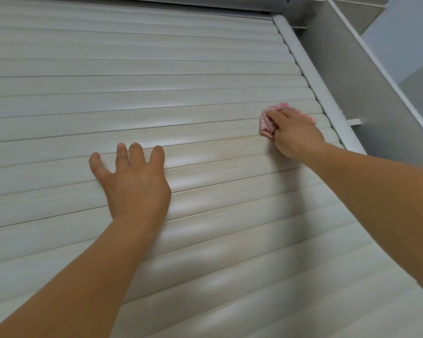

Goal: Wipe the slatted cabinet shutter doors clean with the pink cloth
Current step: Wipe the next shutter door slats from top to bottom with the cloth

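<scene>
**Two hands on a pale slatted shutter, pink cloth near its right edge**

The right hand (294,134) is curled round a bunched pink cloth (266,124), fingers folded over the wad and pressing it against the slats; pink-and-white fabric shows past the fingertips on the left and peeks out behind the knuckles toward the right; the forearm reaches in from the right edge of the view. The left hand (134,181) lies flat against the shutter, fingers straight and spread, thumb held out to the side, holding nothing; its bare forearm runs down to the lower left corner.

The cloth sits on the slatted shutter door (156,81) at about mid-height, just beside the door's right edge; the left hand rests lower and well apart from it, nearer the middle of the door. The slats run across the whole view, pale with a faint wood grain; a rounded white guide rail (313,79) borders them on the right; beyond it stands a grey cabinet side panel (357,76), then a white wall (405,32).
</scene>
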Demonstrator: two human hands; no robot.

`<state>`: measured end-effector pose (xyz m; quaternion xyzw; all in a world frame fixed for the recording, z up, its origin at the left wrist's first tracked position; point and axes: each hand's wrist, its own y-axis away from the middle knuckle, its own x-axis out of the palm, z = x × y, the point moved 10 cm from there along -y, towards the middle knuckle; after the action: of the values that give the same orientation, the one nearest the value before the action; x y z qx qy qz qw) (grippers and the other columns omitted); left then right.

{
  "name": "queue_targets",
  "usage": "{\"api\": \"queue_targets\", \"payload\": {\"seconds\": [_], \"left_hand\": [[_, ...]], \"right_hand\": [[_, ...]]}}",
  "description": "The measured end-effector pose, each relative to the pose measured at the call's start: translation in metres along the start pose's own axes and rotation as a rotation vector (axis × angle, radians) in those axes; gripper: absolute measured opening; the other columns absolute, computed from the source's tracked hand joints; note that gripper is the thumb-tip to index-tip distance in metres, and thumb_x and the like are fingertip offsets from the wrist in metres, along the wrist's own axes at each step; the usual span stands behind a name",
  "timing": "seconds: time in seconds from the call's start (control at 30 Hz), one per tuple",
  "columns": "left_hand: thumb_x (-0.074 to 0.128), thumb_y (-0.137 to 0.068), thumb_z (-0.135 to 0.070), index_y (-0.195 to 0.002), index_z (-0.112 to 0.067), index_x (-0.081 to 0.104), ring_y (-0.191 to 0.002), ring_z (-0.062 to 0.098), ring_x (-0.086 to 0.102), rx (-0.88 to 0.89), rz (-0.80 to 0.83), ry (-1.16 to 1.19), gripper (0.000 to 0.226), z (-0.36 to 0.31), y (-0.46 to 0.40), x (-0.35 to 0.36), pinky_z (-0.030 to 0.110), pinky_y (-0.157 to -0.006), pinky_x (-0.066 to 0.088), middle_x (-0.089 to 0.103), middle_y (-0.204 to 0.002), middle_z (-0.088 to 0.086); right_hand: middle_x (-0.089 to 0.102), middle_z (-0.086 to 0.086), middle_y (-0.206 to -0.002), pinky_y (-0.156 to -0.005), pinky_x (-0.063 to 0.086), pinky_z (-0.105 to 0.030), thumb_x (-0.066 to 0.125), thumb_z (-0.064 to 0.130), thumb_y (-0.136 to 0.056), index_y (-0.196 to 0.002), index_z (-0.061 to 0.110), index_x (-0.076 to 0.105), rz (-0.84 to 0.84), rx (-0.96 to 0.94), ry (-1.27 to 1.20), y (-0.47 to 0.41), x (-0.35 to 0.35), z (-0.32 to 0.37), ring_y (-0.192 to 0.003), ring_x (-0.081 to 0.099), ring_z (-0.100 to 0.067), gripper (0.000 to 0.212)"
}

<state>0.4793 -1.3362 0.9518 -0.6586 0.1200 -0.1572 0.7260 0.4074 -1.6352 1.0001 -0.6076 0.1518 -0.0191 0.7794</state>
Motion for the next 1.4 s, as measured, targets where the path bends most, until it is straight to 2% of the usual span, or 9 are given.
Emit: {"api": "queue_targets", "payload": {"seconds": [0.2, 0.43, 0.57, 0.7, 0.8, 0.93, 1.03, 1.2, 1.4], "left_hand": [[0.033, -0.079, 0.005, -0.119, -0.016, 0.054, -0.126, 0.036, 0.037, -0.007, -0.041, 0.013, 0.05, 0.004, -0.001, 0.001, 0.056, -0.105, 0.005, 0.049, -0.123, 0.021], [0.03, -0.074, 0.005, -0.124, -0.017, 0.053, -0.131, 0.036, 0.034, -0.015, -0.054, 0.044, 0.059, 0.003, 0.001, 0.002, 0.053, -0.102, 0.005, 0.047, -0.129, 0.021], [0.035, -0.081, 0.004, -0.134, -0.022, 0.042, -0.138, 0.029, 0.021, -0.018, -0.034, 0.082, 0.06, 0.002, 0.003, -0.001, 0.05, -0.105, -0.002, 0.037, -0.141, 0.015], [0.026, -0.078, 0.003, -0.133, -0.022, 0.046, -0.137, 0.029, 0.025, -0.013, -0.039, 0.094, 0.064, 0.006, 0.002, -0.003, 0.047, -0.104, -0.004, 0.04, -0.139, 0.014], [0.027, -0.077, 0.002, -0.135, -0.023, 0.043, -0.138, 0.025, 0.027, -0.016, -0.019, 0.119, 0.065, 0.01, 0.001, 0.0, 0.045, -0.103, -0.005, 0.041, -0.14, 0.009], [0.031, -0.076, 0.004, -0.141, -0.024, 0.029, -0.138, 0.018, 0.027, -0.061, 0.018, 0.19, 0.07, 0.02, 0.0, -0.002, 0.047, -0.108, -0.004, 0.043, -0.141, 0.004], [0.034, -0.077, 0.003, -0.144, -0.024, 0.021, -0.139, 0.014, 0.024, -0.078, 0.057, 0.196, 0.073, 0.024, 0.002, -0.006, 0.049, -0.109, -0.008, 0.041, -0.143, 0.005], [0.032, -0.077, 0.005, -0.144, -0.023, 0.017, -0.141, 0.013, 0.018, -0.022, 0.114, 0.151, 0.074, 0.024, 0.008, -0.003, 0.055, -0.108, -0.01, 0.029, -0.15, -0.001], [0.03, -0.077, 0.006, -0.145, -0.023, 0.015, -0.141, 0.009, 0.015, 0.014, 0.15, 0.181, 0.075, 0.025, 0.007, -0.005, 0.05, -0.109, -0.015, 0.027, -0.151, -0.003]], "right_hand": [[0.036, -0.013, -0.142, -0.097, 0.032, -0.041, 0.044, 0.003, -0.087, -0.134, 0.012, 0.041, 0.001, 0.17, -0.026, -0.005, -0.003, -0.057, -0.129, 0.035, -0.031, 0.048], [0.037, -0.019, -0.143, -0.102, 0.029, -0.05, 0.024, 0.026, -0.101, -0.139, 0.007, 0.037, -0.093, 0.414, -0.071, 0.019, -0.009, -0.061, -0.131, 0.035, -0.037, 0.045], [0.052, -0.02, -0.128, -0.091, 0.039, -0.045, 0.028, 0.029, -0.098, -0.125, 0.01, 0.053, -0.188, 0.301, 0.007, 0.038, -0.009, -0.019, -0.118, 0.047, -0.039, 0.041], [0.057, -0.012, -0.126, -0.1, 0.036, -0.045, 0.03, 0.035, -0.094, -0.117, 0.02, 0.061, -0.238, 0.126, -0.011, 0.049, -0.002, 0.036, -0.117, 0.048, -0.033, 0.041], [0.054, -0.007, -0.132, -0.104, 0.031, -0.045, 0.025, 0.039, -0.086, -0.118, 0.023, 0.059, -0.242, 0.024, -0.042, 0.06, -0.003, 0.088, -0.121, 0.045, -0.031, 0.05], [0.062, -0.01, -0.118, -0.097, 0.037, -0.047, 0.012, 0.047, -0.072, -0.114, 0.02, 0.061, -0.253, -0.156, -0.151, 0.075, -0.008, 0.17, -0.108, 0.053, -0.033, 0.07], [0.068, -0.007, -0.106, -0.088, 0.04, -0.043, 0.029, 0.038, -0.079, -0.109, 0.02, 0.063, -0.264, -0.246, -0.14, 0.079, -0.01, 0.199, -0.098, 0.059, -0.032, 0.049], [0.067, -0.004, -0.107, -0.088, 0.044, -0.045, 0.054, 0.029, -0.073, -0.105, 0.021, 0.067, -0.229, -0.302, -0.041, 0.072, -0.002, 0.161, -0.099, 0.061, -0.03, 0.035], [0.058, -0.009, -0.124, -0.092, 0.037, -0.043, 0.041, 0.027, -0.086, -0.117, 0.02, 0.06, -0.263, 0.064, 0.05, 0.059, -0.02, 0.038, -0.109, 0.052, -0.034, 0.036]]}}
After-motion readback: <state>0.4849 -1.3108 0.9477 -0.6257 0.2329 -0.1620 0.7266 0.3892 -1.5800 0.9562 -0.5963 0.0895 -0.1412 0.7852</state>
